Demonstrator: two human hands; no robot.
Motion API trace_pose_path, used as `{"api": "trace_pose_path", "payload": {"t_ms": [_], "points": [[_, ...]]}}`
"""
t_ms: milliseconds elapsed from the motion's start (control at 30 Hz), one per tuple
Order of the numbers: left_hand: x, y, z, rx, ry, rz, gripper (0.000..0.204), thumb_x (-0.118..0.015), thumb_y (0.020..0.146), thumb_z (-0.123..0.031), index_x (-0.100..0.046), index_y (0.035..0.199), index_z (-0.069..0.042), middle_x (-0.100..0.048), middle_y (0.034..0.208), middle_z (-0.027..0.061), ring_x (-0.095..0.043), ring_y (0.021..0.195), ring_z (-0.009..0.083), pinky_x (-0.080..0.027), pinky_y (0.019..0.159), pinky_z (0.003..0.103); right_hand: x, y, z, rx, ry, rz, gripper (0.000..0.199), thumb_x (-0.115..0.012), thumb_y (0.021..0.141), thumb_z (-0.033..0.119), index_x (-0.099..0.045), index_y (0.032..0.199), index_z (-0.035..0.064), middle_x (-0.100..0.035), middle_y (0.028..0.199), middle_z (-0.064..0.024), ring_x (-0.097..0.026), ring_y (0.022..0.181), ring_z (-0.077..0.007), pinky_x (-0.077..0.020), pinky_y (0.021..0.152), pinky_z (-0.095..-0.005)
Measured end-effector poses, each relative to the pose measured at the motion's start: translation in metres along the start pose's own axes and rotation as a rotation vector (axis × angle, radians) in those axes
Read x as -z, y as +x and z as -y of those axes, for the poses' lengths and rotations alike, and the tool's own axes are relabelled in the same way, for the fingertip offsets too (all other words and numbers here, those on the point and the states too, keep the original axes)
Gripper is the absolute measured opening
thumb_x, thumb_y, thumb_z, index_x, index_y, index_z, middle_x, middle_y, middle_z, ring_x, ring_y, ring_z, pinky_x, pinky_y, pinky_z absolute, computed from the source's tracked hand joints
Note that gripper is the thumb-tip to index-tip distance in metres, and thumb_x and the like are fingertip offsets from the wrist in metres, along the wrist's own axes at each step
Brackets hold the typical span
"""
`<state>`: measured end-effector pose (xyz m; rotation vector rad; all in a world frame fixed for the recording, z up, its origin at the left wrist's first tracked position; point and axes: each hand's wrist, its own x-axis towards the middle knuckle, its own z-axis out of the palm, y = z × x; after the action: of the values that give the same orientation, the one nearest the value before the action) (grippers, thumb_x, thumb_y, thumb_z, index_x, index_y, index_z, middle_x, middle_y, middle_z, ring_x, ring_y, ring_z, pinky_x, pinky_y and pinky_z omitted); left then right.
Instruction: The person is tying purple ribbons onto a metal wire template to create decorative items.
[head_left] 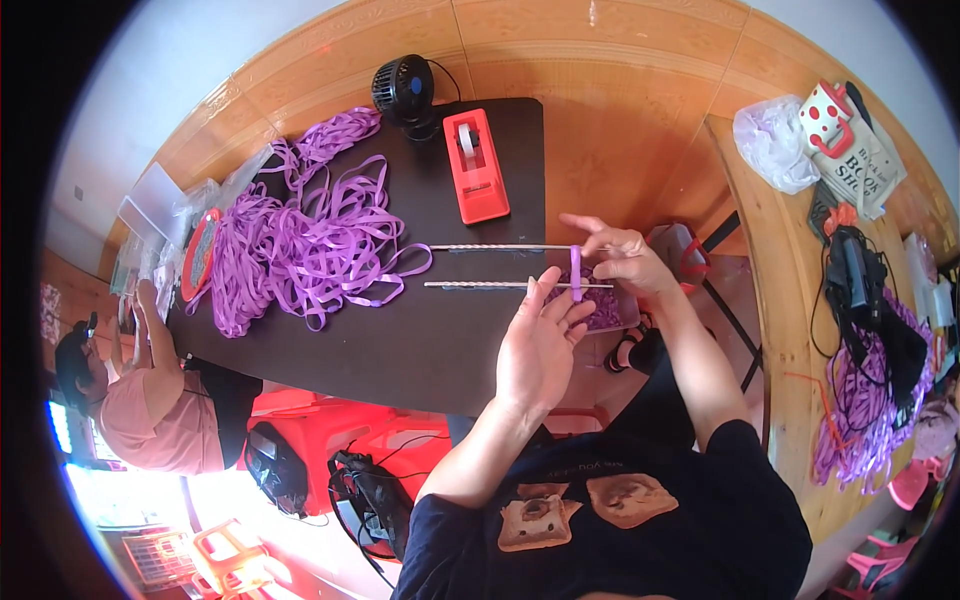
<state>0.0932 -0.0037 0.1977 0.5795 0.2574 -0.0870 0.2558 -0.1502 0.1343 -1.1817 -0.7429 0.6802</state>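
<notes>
Two thin twisted metal rods, the far rod [490, 247] and the near rod [470, 285], reach side by side past the right edge of the dark table [440, 350]. A short purple ribbon band [576, 262] spans both rods beyond that edge. My left hand [535, 345] is at the near rod, palm turned up and fingers apart, its fingertips close to the band's lower end. To the band's right, my right hand [630, 262] has its fingers spread around the far rod's end. Whether either hand touches the band is hard to make out.
On the table lie a large heap of purple ribbon [310, 240], a red tape dispenser [477, 175] and a small black fan [404, 90]. Below the rods stands a bin of purple pieces [610, 312]. A wooden bench [790, 400] is at right. Another person [160, 420] works at far left.
</notes>
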Motion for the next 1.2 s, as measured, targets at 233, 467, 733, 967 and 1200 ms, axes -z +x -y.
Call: {"api": "trace_pose_path", "payload": {"t_ms": [233,467,733,967,1200], "points": [[-0.001,0.001,0.0,0.005,-0.007,-0.013,0.066,-0.046,0.094,-0.051,-0.032,0.139,-0.006,-0.035,0.139,0.0221,-0.044,0.117,0.0282,-0.032,0.096,0.035,-0.037,0.016,-0.031,0.177,0.42,-0.22,0.065,-0.079,0.075,0.025,-0.049,0.129,0.0066,-0.044,0.138,-0.0154,-0.044,0.126,-0.025,-0.0393,0.104,-0.0382],[-0.001,0.002,0.002,0.01,-0.014,0.007,0.066,-0.045,0.094,-0.05,-0.03,0.141,-0.006,-0.037,0.138,0.0214,-0.045,0.117,0.0281,-0.032,0.097,0.035,-0.024,-0.016,-0.069,-0.018,0.486,-0.373,0.053,-0.066,0.086,0.02,-0.044,0.132,0.005,-0.057,0.121,-0.0154,-0.058,0.108,-0.0269,-0.0476,0.091,-0.0374],[0.001,0.003,0.006,-0.059,0.119,-0.029,0.061,-0.041,0.098,-0.042,-0.024,0.144,-0.005,-0.042,0.135,0.0232,-0.046,0.121,0.0298,-0.03,0.101,0.038,-0.072,-0.011,0.011,-0.092,0.217,-0.567,0.047,-0.069,0.083,0.01,-0.045,0.122,-0.001,-0.065,0.096,-0.0132,-0.064,0.086,-0.0191,-0.0499,0.075,-0.0301],[-0.009,-0.019,0.019,-0.213,0.263,-0.02,0.04,-0.048,0.095,-0.007,-0.042,0.133,0.002,-0.061,0.117,0.0139,-0.06,0.104,0.0181,-0.044,0.086,0.025,-0.082,0.001,0.001,0.025,0.288,-0.751,0.034,-0.066,0.079,-0.006,-0.051,0.109,-0.003,-0.066,0.086,-0.0134,-0.065,0.077,-0.0192,-0.0532,0.07,-0.0292],[0.005,-0.067,-0.018,-0.063,0.614,0.25,0.024,-0.052,0.095,-0.011,-0.059,0.113,0.004,-0.067,0.096,0.0093,-0.061,0.092,0.0129,-0.048,0.085,0.027,-0.05,-0.026,-0.006,0.084,0.332,-0.776,0.029,-0.064,0.075,-0.009,-0.057,0.103,-0.006,-0.064,0.088,-0.0137,-0.065,0.076,-0.0223,-0.0521,0.068,-0.0307]]}}
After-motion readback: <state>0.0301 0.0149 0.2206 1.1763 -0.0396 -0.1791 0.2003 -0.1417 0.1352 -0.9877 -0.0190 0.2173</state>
